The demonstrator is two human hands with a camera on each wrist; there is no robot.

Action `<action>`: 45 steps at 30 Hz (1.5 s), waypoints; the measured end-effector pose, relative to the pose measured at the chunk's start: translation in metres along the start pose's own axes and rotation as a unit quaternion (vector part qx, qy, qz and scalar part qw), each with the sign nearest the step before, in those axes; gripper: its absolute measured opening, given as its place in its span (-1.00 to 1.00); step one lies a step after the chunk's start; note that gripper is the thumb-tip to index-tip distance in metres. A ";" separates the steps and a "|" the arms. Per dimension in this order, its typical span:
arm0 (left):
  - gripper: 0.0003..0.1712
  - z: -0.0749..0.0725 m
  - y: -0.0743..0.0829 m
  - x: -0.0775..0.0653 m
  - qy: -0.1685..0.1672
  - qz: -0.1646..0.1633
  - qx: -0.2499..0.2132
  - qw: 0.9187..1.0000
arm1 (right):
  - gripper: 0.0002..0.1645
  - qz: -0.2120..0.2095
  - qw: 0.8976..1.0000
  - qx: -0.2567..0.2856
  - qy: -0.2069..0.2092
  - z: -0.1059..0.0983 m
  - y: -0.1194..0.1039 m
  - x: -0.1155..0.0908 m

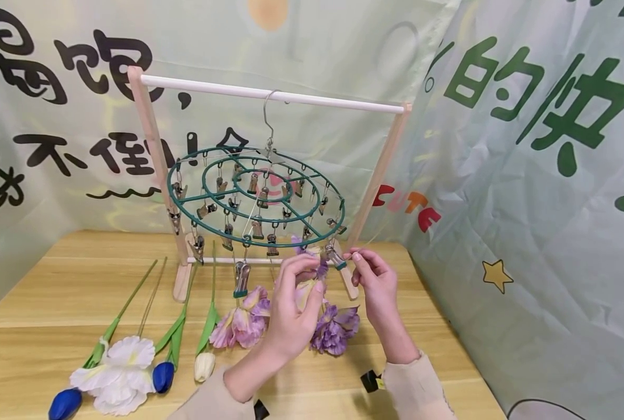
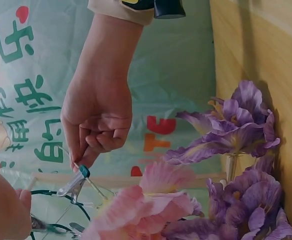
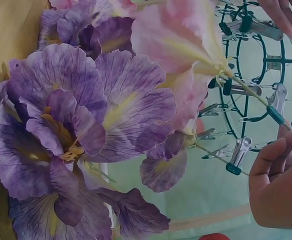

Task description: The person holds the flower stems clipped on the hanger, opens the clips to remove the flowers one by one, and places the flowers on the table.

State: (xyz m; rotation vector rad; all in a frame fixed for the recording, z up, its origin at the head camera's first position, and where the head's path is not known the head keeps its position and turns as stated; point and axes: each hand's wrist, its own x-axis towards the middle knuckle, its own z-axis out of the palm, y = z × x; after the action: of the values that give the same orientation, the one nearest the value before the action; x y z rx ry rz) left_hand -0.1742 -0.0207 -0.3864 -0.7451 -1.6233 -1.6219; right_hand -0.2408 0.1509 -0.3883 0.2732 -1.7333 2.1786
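My right hand (image 1: pixel 377 286) pinches the thin stem end of a pink artificial flower (image 2: pixel 151 205) beside a metal clip (image 1: pixel 335 256) with green tips. That clip hangs from the right edge of a round green clip hanger (image 1: pixel 259 245), and the stem passes at its tips. My left hand (image 1: pixel 293 315) is raised just left of it, fingers bent, thumb apart, with nothing seen in its grasp. In the right wrist view, a smaller purple flower (image 3: pixel 165 162) has its stem at another clip (image 3: pixel 238 155). Large purple flowers (image 3: pixel 71 115) appear below.
The hanger hooks over a white rod (image 1: pixel 212 88) on a wooden stand (image 1: pixel 151 128). On the table (image 1: pixel 44 297) lie a white flower (image 1: pixel 118 373), blue tulips (image 1: pixel 163 376), a white tulip (image 1: pixel 204 366), a pink-purple flower (image 1: pixel 241 324) and a purple flower (image 1: pixel 337 329). A printed cloth (image 1: pixel 527 221) surrounds it.
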 end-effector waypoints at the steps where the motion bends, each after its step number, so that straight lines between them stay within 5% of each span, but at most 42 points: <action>1: -0.54 0.000 0.000 0.001 -0.005 -0.005 -0.005 1.000 | -0.89 0.001 1.000 -0.001 0.000 0.000 0.000 0.000; 8: -0.55 -0.005 -0.005 0.013 -0.063 -0.063 0.020 0.996 | -0.90 0.006 1.000 -0.007 -0.001 -0.002 -0.002 0.000; 14: -0.49 -0.014 -0.008 0.028 -0.117 -0.139 0.096 0.979 | -0.89 0.003 1.000 -0.007 -0.008 -0.002 -0.004 0.001; 20: -0.46 -0.019 -0.012 0.048 -0.196 -0.210 0.167 0.943 | -0.90 0.005 1.000 -0.015 -0.019 -0.003 -0.006 0.002; 32: -0.42 -0.019 -0.025 0.073 -0.319 -0.223 0.286 0.876 | -0.90 -0.012 0.998 -0.036 -0.053 -0.003 -0.009 0.003; 36: -0.41 -0.019 -0.026 0.075 -0.326 -0.226 0.295 0.869 | -0.91 -0.018 0.997 -0.041 -0.059 -0.002 -0.009 0.003; 45: -0.41 -0.019 -0.028 0.076 -0.327 -0.224 0.302 0.867 | -0.76 -0.031 0.996 -0.054 -0.068 -0.001 -0.012 0.005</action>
State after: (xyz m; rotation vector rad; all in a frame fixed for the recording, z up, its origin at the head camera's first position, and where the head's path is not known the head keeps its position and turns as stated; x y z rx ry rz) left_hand -0.2393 -0.0474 -0.3421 -0.6315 -2.7886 -1.0359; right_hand -0.2406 0.1544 -0.3762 0.4519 -1.8819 2.0580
